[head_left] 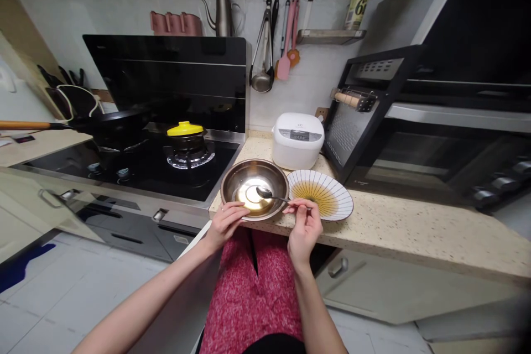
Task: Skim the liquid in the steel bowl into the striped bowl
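Observation:
A steel bowl [234, 185] stands at the counter's front edge, and its bottom shines yellowish. My left hand [227, 224] grips the near left rim with the fingertips just inside. In my right hand [305, 230] is a metal spoon [264, 193], pinched by its handle. The spoon's head hovers over the bowl's inside, and I cannot tell whether it carries anything. Just right of the bowl, partly behind my right hand, sits a white plate [340, 194] with dark radiating lines and a yellow-brown middle.
Behind the plate is a white rice cooker [297, 141]. To the left, the gas stove [199, 180] carries a yellow-lidded pot [185, 133] and a wok [118, 121] whose wooden handle points left. A black oven [435, 149] borders the counter [398, 227] on the right.

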`<state>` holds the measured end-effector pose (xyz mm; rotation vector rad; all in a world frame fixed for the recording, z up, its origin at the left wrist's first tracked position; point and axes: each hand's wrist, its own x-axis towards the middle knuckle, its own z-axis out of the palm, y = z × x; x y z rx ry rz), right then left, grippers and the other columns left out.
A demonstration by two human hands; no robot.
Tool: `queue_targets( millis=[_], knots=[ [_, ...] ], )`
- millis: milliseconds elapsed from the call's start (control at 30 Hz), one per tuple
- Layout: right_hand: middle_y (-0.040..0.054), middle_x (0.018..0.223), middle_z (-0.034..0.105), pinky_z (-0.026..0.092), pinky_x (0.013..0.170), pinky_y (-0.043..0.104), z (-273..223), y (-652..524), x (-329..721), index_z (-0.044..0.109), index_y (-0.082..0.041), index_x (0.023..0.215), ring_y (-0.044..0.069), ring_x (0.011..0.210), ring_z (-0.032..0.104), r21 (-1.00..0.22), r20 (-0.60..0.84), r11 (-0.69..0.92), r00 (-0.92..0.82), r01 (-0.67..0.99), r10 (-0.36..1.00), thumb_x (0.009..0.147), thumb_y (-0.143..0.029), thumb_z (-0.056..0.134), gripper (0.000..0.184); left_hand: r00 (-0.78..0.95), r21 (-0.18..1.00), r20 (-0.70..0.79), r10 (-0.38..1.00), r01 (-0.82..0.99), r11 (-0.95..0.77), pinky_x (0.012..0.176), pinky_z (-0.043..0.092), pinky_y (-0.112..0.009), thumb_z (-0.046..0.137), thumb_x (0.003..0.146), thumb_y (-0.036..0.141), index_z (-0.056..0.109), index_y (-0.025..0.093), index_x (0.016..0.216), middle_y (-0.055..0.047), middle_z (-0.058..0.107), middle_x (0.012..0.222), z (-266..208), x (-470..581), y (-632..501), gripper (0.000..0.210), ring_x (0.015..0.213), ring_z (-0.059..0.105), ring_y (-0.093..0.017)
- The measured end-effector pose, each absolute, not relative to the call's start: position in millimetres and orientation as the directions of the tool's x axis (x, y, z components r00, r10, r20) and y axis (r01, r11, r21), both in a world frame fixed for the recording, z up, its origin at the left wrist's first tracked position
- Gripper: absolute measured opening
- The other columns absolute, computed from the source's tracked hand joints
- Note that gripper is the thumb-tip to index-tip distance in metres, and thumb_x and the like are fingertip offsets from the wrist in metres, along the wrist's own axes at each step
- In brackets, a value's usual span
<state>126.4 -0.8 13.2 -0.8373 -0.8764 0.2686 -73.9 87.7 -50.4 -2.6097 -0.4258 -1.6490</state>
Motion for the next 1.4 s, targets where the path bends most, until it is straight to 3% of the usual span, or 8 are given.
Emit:
queue_targets(
  millis=[433, 700, 933, 1100, 1233, 1300, 1400],
  knots=[
    [0.0007, 0.086, 0.064, 0.052, 0.068, 0.027, 38, 1, 160, 0.06, -0.02, 0.09, 0.011, 0.067, 0.061, -0.703, 0.542, 0.685, 0.767, 0.19, 0.344, 0.098, -0.043, 0.061, 0.024, 0.403, 0.125, 0.889, 0.217, 0.242, -0.962, 0.091, 0.057, -0.039, 0.059, 0.103, 0.02, 0.069, 0.02, 0.127, -0.009, 0.079, 0.105, -51, -75, 89, 0.026, 0.11, 0.071, -0.024],
    [0.0012, 0.087, 0.063, 0.052, 0.069, 0.028, 27, -8, 180, 0.059, -0.02, 0.091, 0.012, 0.068, 0.061, -0.701, 0.58, 0.63, 0.781, 0.335, 0.23, 0.1, -0.042, 0.057, 0.024, 0.398, 0.152, 0.886, 0.236, 0.232, -0.961, 0.093, 0.057, -0.038, 0.059, 0.103, 0.019, 0.07, 0.021, 0.127, -0.008, 0.079, 0.105, -48, -76, 86, 0.027, 0.111, 0.071, -0.023],
    [0.0036, 0.088, 0.065, 0.054, 0.068, 0.028, 6, -11, 193, 0.063, -0.02, 0.094, 0.014, 0.073, 0.064, -0.624, 0.752, 0.534, 0.624, 0.571, 0.213, 0.103, -0.031, 0.052, 0.019, 0.399, 0.137, 0.889, 0.227, 0.243, -0.96, 0.095, 0.058, -0.038, 0.058, 0.102, 0.018, 0.071, 0.02, 0.124, -0.008, 0.079, 0.104, -47, -75, 85, 0.025, 0.111, 0.071, -0.023],
    [0.0047, 0.087, 0.069, 0.055, 0.073, 0.033, 2, -10, 202, 0.065, -0.022, 0.099, 0.018, 0.081, 0.067, -0.363, 0.931, 0.461, 0.304, 0.81, 0.2, 0.103, -0.021, 0.047, 0.018, 0.392, 0.151, 0.888, 0.24, 0.242, -0.958, 0.095, 0.058, -0.038, 0.059, 0.102, 0.018, 0.071, 0.021, 0.125, -0.008, 0.079, 0.104, -47, -74, 84, 0.026, 0.111, 0.071, -0.023],
    [0.0048, 0.09, 0.07, 0.055, 0.076, 0.034, 4, -8, 205, 0.064, -0.022, 0.104, 0.018, 0.084, 0.067, -0.232, 0.967, 0.467, 0.153, 0.853, 0.201, 0.1, -0.012, 0.047, 0.021, 0.403, 0.141, 0.887, 0.227, 0.231, -0.963, 0.094, 0.058, -0.038, 0.058, 0.102, 0.017, 0.07, 0.02, 0.126, -0.008, 0.078, 0.105, -45, -75, 84, 0.026, 0.111, 0.07, -0.023],
    [0.0047, 0.089, 0.07, 0.055, 0.076, 0.034, 3, -8, 205, 0.065, -0.022, 0.103, 0.018, 0.084, 0.067, -0.242, 0.966, 0.468, 0.164, 0.85, 0.201, 0.101, -0.014, 0.048, 0.019, 0.407, 0.137, 0.885, 0.226, 0.236, -0.962, 0.093, 0.057, -0.038, 0.058, 0.103, 0.017, 0.07, 0.02, 0.126, -0.008, 0.078, 0.105, -45, -74, 84, 0.026, 0.111, 0.07, -0.023],
    [0.0048, 0.088, 0.068, 0.054, 0.072, 0.033, 5, -11, 198, 0.065, -0.021, 0.1, 0.018, 0.08, 0.066, -0.379, 0.925, 0.487, 0.344, 0.787, 0.163, 0.103, -0.023, 0.049, 0.016, 0.407, 0.141, 0.883, 0.235, 0.249, -0.958, 0.092, 0.057, -0.038, 0.058, 0.103, 0.018, 0.07, 0.019, 0.125, -0.009, 0.078, 0.105, -47, -74, 85, 0.025, 0.11, 0.07, -0.023]
  ],
)
